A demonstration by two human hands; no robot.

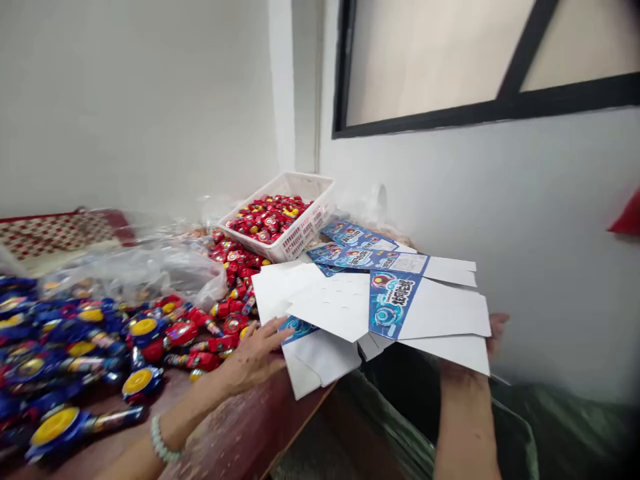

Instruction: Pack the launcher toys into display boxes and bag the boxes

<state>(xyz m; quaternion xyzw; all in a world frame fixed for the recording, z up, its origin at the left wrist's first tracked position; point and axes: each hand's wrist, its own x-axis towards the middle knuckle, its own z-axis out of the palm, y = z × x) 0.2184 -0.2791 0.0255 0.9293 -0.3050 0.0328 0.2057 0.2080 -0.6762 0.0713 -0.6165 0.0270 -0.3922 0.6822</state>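
Flat printed cardboard boxes (393,300), white with blue artwork, lie in an untidy overlapping stack on the table corner, their right ends jutting past the edge. My left hand (260,350) is at the stack's left side, fingers stretched out and apart, fingertips at a white flap. Under the right ends is my right hand (496,333), holding the cardboard from below and behind; most of its fingers are hidden by the panels. Red toys (235,323) and blue toys with yellow discs (143,327) are piled to the left of my left hand.
A white plastic basket (305,233) full of red toys stands behind the stack by the wall. Clear plastic bags (185,270) lie across the toys. Below the table's right edge sits a dark green sack (400,420). A dark-framed window (425,113) is above.
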